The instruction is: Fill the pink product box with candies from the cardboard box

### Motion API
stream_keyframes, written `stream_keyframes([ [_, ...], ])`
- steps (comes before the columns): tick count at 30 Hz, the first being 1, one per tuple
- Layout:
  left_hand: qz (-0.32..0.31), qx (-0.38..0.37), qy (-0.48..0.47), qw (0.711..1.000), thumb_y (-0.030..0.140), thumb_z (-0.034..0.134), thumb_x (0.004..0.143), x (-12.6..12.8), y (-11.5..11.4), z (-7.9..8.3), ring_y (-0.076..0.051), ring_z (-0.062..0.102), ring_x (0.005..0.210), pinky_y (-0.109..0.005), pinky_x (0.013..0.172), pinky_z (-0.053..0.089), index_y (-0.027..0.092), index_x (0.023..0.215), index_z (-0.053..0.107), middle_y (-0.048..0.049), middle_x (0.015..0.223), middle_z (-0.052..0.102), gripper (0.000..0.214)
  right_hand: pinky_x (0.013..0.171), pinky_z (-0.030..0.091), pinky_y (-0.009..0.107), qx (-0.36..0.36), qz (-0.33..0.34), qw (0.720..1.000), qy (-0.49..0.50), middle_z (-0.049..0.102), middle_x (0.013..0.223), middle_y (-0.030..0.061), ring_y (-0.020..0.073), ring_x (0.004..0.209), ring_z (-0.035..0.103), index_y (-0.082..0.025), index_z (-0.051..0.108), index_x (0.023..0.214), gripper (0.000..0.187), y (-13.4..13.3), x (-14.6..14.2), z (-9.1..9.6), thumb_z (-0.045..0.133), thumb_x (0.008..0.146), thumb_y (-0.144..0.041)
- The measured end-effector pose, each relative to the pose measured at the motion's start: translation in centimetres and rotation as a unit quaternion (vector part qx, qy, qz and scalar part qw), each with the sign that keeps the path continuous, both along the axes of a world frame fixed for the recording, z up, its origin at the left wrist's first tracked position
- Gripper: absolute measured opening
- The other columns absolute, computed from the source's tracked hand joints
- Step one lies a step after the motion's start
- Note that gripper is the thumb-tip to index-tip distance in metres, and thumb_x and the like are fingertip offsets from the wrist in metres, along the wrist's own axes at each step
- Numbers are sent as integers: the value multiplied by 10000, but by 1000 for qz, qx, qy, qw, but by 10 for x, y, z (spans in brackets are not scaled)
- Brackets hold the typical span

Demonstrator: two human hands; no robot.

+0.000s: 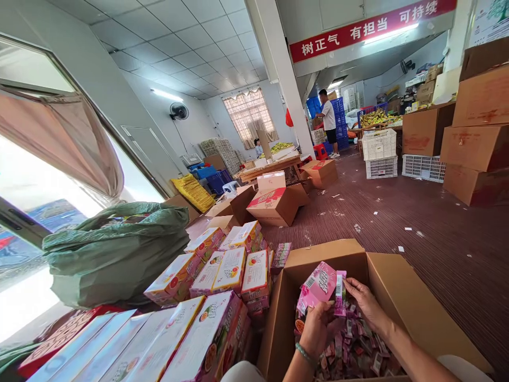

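Note:
My left hand (316,329), with a green bead bracelet at the wrist, is closed round the lower edge of a pink printed box (320,286) that shows a barcode. Between the thumb and fingers of my right hand (368,302) is a slim pink sachet (340,293), held upright just right of the box. Both hands are above an open cardboard carton (413,297). Many small loose pink sachets (353,345) fill its bottom. Whether the sachet touches the pink box, I cannot tell.
Stacked white-topped fruit-print boxes (214,318) stand left of the carton, beside a large green sack (119,260). Farther off are an open red-and-brown carton (274,204), white crates (379,154), stacked brown cartons (475,143) and a standing person (329,119). Paper scraps lie on the floor.

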State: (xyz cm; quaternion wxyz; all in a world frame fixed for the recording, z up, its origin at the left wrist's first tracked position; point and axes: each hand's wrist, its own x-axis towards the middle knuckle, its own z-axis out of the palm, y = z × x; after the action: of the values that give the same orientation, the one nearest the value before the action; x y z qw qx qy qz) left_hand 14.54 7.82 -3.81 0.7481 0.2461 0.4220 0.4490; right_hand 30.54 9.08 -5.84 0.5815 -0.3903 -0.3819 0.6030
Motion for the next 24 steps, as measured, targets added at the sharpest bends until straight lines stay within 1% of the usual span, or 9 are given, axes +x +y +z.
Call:
stream_keyframes([
  [2, 18, 2, 18, 1000, 304, 856, 537, 2, 1, -5, -223, 674, 777, -364, 823, 546, 154, 793, 665, -64, 783, 706, 353, 903, 500, 396, 6, 21, 999, -26, 744, 955, 54, 268, 921, 654, -220, 712, 921, 537, -1, 1, 2, 735, 756, -730],
  [4, 30, 20, 29, 999, 301, 876, 522, 4, 3, -11, -250, 694, 812, -384, 873, 547, 141, 809, 692, -61, 736, 694, 376, 897, 498, 391, 7, 28, 997, -75, 751, 967, 64, 272, 925, 656, -207, 729, 950, 566, -1, 2, 0, 765, 726, -725],
  [6, 28, 60, 21, 998, 303, 893, 550, 5, 4, -16, -273, 709, 892, -385, 912, 539, 129, 929, 733, -79, 789, 724, 447, 841, 497, 369, -2, 19, 993, -119, 749, 899, 60, 265, 874, 648, -192, 738, 910, 588, 1, 3, -4, 834, 639, -705],
  [8, 9, 90, 14, 996, 332, 900, 616, 4, 3, -18, -278, 712, 976, -376, 936, 531, 132, 1060, 741, -110, 929, 762, 512, 786, 492, 353, -15, 12, 993, -120, 734, 817, 47, 250, 807, 637, -183, 730, 832, 587, 2, 3, -7, 880, 565, -684],
  [11, -18, 65, 21, 997, 400, 888, 665, 1, 3, -15, -277, 718, 989, -382, 920, 542, 142, 1113, 735, -132, 1034, 772, 539, 766, 494, 344, -30, 38, 999, -21, 732, 790, 35, 230, 763, 641, -182, 727, 814, 542, 1, 1, -7, 889, 589, -649],
  [14, -30, 22, 2, 999, 422, 889, 612, -4, 5, -10, -291, 729, 945, -376, 859, 561, 108, 957, 748, -171, 1014, 777, 487, 777, 505, 334, -41, 70, 992, 94, 749, 819, 33, 218, 769, 665, -195, 750, 870, 480, -1, 0, -5, 918, 617, -567],
  [17, 6, 37, -38, 999, 357, 911, 566, -10, 10, -7, -275, 743, 857, -344, 794, 565, 102, 841, 725, -193, 1024, 781, 418, 772, 512, 299, -61, 74, 981, 168, 763, 855, 23, 179, 762, 668, -212, 780, 907, 455, 0, 5, -8, 973, 590, -474],
  [21, 50, 9, -76, 996, 340, 918, 610, -17, 17, -5, -259, 750, 774, -337, 753, 564, 135, 911, 665, -180, 1016, 787, 444, 840, 523, 279, -55, 87, 970, 221, 776, 920, 15, 157, 841, 691, -235, 804, 995, 467, 3, 13, -15, 998, 596, -383],
  [24, 70, -3, -73, 995, 475, 934, 624, -17, 17, -6, -249, 746, 748, -327, 728, 554, 170, 1071, 619, -155, 999, 788, 626, 870, 518, 277, -38, 97, 969, 224, 771, 907, 17, 159, 877, 694, -231, 806, 985, 413, 2, 14, -13, 981, 640, -374],
])
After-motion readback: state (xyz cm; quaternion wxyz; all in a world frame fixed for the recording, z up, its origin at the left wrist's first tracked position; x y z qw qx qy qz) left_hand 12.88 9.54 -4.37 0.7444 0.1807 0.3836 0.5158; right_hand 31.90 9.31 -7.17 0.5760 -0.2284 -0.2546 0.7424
